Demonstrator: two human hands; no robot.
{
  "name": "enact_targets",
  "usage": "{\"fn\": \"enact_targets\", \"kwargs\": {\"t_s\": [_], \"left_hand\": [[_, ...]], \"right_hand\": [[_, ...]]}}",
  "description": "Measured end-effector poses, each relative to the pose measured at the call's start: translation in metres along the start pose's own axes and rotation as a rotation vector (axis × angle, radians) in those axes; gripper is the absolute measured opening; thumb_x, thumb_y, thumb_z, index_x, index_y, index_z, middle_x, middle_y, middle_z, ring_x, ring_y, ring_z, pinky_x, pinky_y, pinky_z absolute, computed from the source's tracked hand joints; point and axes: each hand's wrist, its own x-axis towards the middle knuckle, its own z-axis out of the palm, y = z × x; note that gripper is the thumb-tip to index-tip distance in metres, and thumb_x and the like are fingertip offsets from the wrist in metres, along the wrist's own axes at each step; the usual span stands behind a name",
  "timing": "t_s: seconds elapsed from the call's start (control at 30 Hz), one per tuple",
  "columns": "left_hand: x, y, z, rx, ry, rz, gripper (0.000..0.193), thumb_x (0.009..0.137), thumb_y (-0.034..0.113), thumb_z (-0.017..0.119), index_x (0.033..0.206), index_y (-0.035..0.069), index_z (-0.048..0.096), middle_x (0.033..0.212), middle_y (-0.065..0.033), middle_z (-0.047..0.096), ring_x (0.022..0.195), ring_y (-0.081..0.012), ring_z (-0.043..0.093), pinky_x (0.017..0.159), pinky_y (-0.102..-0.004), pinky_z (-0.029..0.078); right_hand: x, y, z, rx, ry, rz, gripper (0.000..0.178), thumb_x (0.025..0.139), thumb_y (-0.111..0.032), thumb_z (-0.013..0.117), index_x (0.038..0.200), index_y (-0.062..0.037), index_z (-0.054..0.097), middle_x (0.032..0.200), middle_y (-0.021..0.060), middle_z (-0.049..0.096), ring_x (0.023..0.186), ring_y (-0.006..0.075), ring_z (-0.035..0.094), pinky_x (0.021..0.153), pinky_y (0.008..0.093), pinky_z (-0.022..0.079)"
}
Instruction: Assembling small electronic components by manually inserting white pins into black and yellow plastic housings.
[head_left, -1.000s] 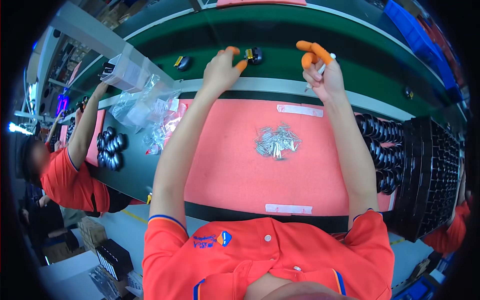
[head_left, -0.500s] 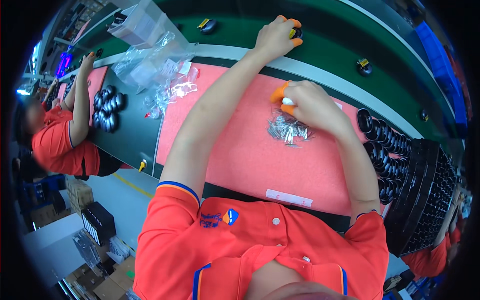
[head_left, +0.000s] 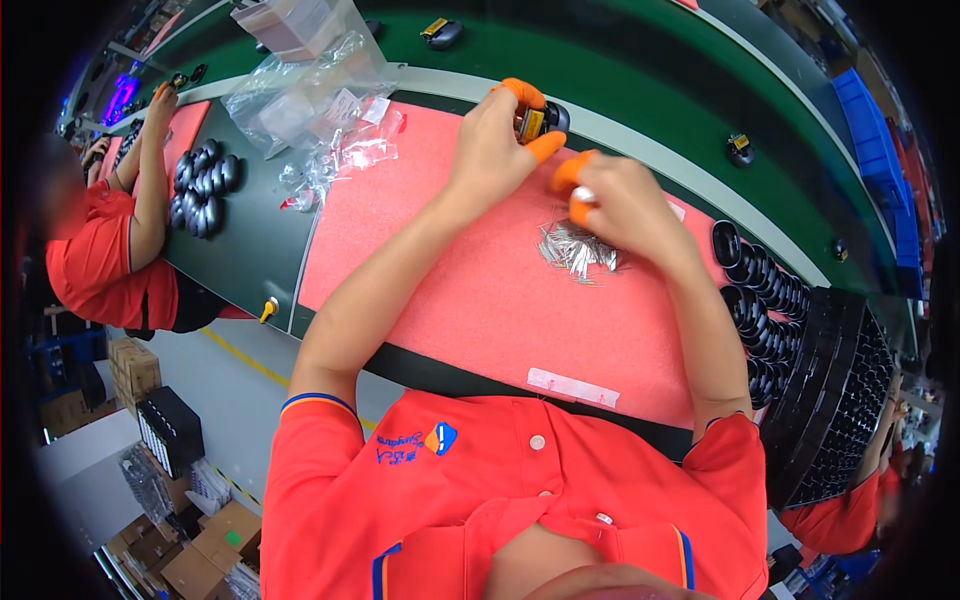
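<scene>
My left hand (head_left: 500, 140), with orange finger cots, grips a dark rounded housing (head_left: 550, 119) that carries a yellow-labelled part. It holds the housing over the far edge of the pink mat (head_left: 480, 290). Close by on the right, my right hand (head_left: 622, 198) is curled, its orange-capped fingers bent together. Something small and white shows among those fingers, too blurred to identify. Just below the right hand lies a loose pile of thin silvery metal pins (head_left: 580, 252) on the mat.
A green conveyor (head_left: 640, 70) runs beyond the mat, bearing similar housings (head_left: 741, 150). Clear plastic bags (head_left: 335, 140) and a whitish bin (head_left: 285, 25) stand at far left. Rows of black shells (head_left: 765, 260) and stacked black trays (head_left: 825, 400) are right. A co-worker (head_left: 105, 250) works at left.
My left hand has come back from the conveyor toward me, bringing the dark housing to the mat's far edge. The right hand has stayed near the pins, shifting slightly.
</scene>
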Motion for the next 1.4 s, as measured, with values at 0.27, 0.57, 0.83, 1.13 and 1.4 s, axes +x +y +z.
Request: {"fn": "enact_targets", "kwargs": {"t_s": [0.27,0.57,0.83,1.13,1.4], "left_hand": [[-0.02,0.008,0.004,0.137,-0.074,0.138,0.038,0.07,0.014,0.084,0.094,0.002,0.057,0.089,-0.015,0.063,0.074,-0.0341,0.065,0.064,-0.0407,0.054],[-0.017,0.01,0.0,0.127,-0.101,0.024,0.039,0.068,0.015,0.087,0.094,0.001,0.06,0.091,-0.0113,0.067,0.069,-0.0237,0.065,0.062,-0.0326,0.054],[-0.014,0.003,0.004,0.052,-0.036,0.015,0.036,0.068,0.017,0.085,0.085,0.001,0.057,0.079,-0.0139,0.063,0.067,-0.0309,0.063,0.06,-0.0391,0.051],[-0.014,0.006,0.003,0.045,-0.041,0.08,0.036,0.067,0.017,0.085,0.083,0.001,0.057,0.078,-0.0139,0.061,0.065,-0.0316,0.062,0.058,-0.039,0.05],[-0.018,0.012,0.003,0.151,-0.053,0.17,0.036,0.066,0.018,0.085,0.079,0.004,0.055,0.075,-0.0104,0.058,0.061,-0.0303,0.06,0.053,-0.0391,0.049]], "right_hand": [[0.004,0.017,-0.016,0.712,0.117,0.562,0.018,0.077,0.005,0.061,0.093,0.0055,0.068,0.082,0.0039,0.066,0.072,0.0094,0.058,0.065,0.0226,0.048],[0.001,0.02,-0.018,0.374,-0.162,0.501,0.014,0.08,0.004,0.061,0.093,0.0055,0.067,0.085,0.0066,0.068,0.073,0.0121,0.061,0.07,0.0254,0.05],[-0.001,-0.005,0.003,-0.071,-0.034,0.346,0.02,0.077,-0.003,0.067,0.097,0.0019,0.065,0.088,0.0207,0.068,0.076,0.0355,0.066,0.068,0.0382,0.051],[0.004,0.012,-0.026,0.511,0.05,0.484,0.015,0.079,0.005,0.062,0.093,0.0023,0.069,0.079,-0.0013,0.064,0.063,0.0044,0.053,0.057,0.0216,0.041],[0.008,0.017,0.001,0.774,0.27,0.415,0.012,0.086,0.001,0.065,0.098,0.0014,0.065,0.083,0.0015,0.063,0.072,0.0079,0.058,0.064,0.0224,0.047]]}}
